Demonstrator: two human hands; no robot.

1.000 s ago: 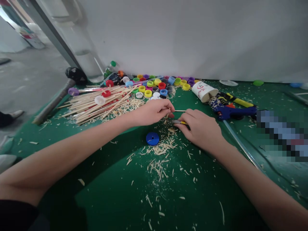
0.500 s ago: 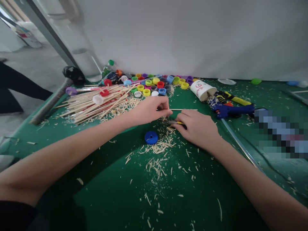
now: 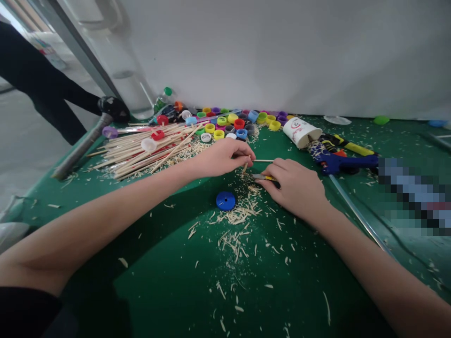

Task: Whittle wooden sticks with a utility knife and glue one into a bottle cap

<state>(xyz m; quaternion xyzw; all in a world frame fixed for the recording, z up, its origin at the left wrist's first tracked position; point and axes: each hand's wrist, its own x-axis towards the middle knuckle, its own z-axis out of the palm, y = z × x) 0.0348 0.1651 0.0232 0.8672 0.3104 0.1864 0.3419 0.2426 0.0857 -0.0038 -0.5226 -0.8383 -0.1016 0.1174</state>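
My left hand (image 3: 230, 157) is closed in a pinch on a thin wooden stick (image 3: 263, 161), which points right toward my other hand. A wood shaving hangs just below the left fingertips. My right hand (image 3: 294, 185) is wrapped round a utility knife (image 3: 270, 178) with a yellow-and-black handle, its blade pointing left, just below the stick and apart from it. A round blue cap (image 3: 225, 201) with a small centre hole lies nearer me on the green table (image 3: 169, 281). Pale wood shavings (image 3: 239, 213) are scattered beside and in front of the cap.
A pile of wooden sticks (image 3: 141, 150) lies left. Many coloured bottle caps (image 3: 239, 124) line the back by the wall. To the right are a tipped paper cup (image 3: 302, 133), a blue glue gun (image 3: 347, 163) and a hammer (image 3: 84, 145) at far left. A person's dark-clothed legs (image 3: 42, 80) show beyond.
The whole view has shifted slightly, moving things right. A shaving now hangs below my left fingers, and less of the stick shows past my right fingers. The person's legs at left have come further into view.
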